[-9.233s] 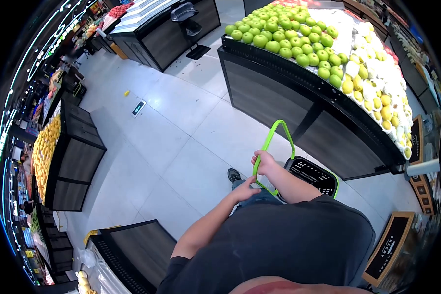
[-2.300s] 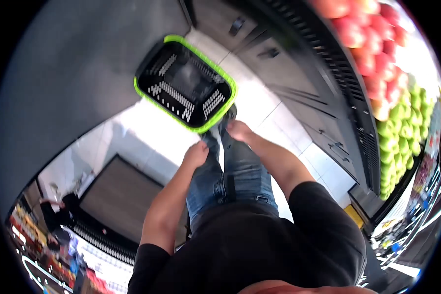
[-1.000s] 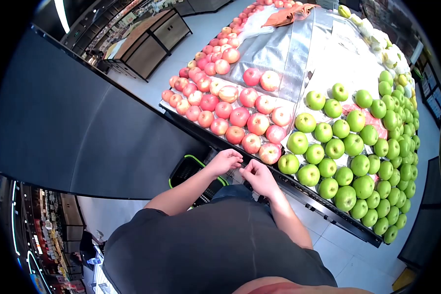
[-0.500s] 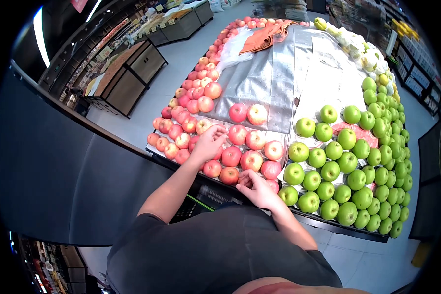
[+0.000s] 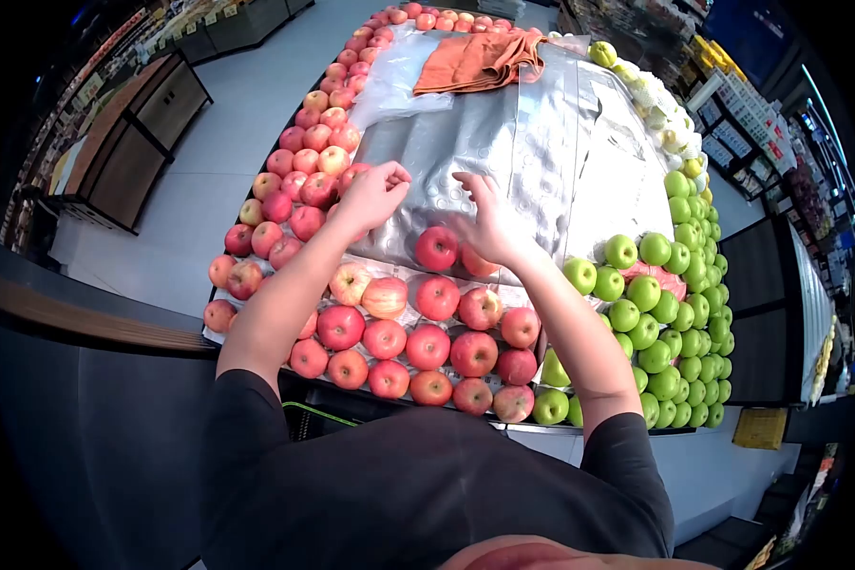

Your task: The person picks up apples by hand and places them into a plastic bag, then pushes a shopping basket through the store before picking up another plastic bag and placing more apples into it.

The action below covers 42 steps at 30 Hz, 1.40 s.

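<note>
My left hand [image 5: 374, 197] hovers over the left edge of the grey padded sheet [image 5: 418, 142], beside the left column of red apples [image 5: 319, 190]. Its fingers are loosely bent, and I see nothing in them. My right hand [image 5: 489, 226] is above the sheet with its fingers apart and nothing in them. Below it, a red apple [image 5: 436, 248] and another apple [image 5: 478, 261], partly hidden by the hand, lie at the sheet's near edge. Rows of red apples [image 5: 428, 347] fill the front of the stand.
Green apples [image 5: 654, 356] are piled at the right, partly behind my right forearm. An orange-brown cloth [image 5: 475, 65] and clear plastic [image 5: 389, 81] lie at the back. Net-wrapped fruit [image 5: 670, 119] lines the far right. A wooden cabinet [image 5: 128, 142] stands across the aisle.
Both hands have left the front red apples and moved away from my body, over the grey sheet. The camera view has shifted, and several front apples sit differently.
</note>
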Motion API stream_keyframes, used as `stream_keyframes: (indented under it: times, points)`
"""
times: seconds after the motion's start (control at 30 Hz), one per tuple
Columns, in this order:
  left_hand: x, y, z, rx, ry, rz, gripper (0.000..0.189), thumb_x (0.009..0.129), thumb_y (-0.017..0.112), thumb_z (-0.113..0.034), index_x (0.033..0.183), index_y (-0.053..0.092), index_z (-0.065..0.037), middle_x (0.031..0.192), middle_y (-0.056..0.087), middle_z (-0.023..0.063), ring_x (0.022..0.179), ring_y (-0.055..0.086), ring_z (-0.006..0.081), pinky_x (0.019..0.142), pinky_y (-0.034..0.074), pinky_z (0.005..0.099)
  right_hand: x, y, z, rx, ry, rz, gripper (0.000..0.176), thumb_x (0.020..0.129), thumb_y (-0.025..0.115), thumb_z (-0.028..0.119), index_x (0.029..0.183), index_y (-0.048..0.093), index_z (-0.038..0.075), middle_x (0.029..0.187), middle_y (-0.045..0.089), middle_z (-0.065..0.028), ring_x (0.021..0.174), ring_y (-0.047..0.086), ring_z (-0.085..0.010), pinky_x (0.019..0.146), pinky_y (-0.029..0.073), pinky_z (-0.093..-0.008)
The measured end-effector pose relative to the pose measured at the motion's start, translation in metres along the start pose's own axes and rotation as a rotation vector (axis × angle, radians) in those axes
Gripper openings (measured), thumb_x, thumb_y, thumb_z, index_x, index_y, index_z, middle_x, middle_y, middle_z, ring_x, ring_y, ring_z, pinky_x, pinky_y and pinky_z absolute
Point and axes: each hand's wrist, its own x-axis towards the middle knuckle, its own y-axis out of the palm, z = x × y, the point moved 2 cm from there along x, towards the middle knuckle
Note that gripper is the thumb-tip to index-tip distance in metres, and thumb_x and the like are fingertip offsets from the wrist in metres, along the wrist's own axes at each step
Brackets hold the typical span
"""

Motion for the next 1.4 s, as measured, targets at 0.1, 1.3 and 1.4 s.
stream_keyframes:
  times: [0.1,1.3,1.4]
  points:
    - [0.062,-0.007,0.022,0.103,0.012,-0.021,0.020,0.086,0.061,-0.017,0.100,0.066,-0.003,0.095,0.069,0.0117,0.086,0.068,0.0235,0.077,0.053,0.0344,0.048,0.004,-0.019,-0.209,-0.007,0.007,0.056,0.082,0.067,0.017,0.134,0.047,0.005,0.124,0.055,-0.0184,0.117,0.054,-0.0361,0.099,0.044,-0.0446]
    - [0.248,0.035,0.097,0.358,-0.138,-0.316,0.020,0.089,0.061,-0.034,0.096,0.073,-0.020,0.100,0.071,0.0078,0.096,0.066,0.0294,0.084,0.050,0.0426,0.219,0.044,-0.121,-0.857,0.067,0.197,0.059,0.091,0.044,0.044,0.139,0.045,0.009,0.141,0.052,-0.0077,0.138,0.040,-0.0195,0.116,0.020,-0.0478]
    - [0.247,0.028,0.096,0.340,-0.107,-0.363,0.019,0.089,0.060,-0.031,0.093,0.073,-0.018,0.092,0.072,0.0084,0.092,0.067,0.0297,0.082,0.051,0.0426,0.218,0.044,-0.119,-0.849,0.084,0.208,0.058,0.092,0.044,0.043,0.139,0.047,0.011,0.144,0.049,-0.0044,0.139,0.037,-0.0187,0.118,0.018,-0.0495]
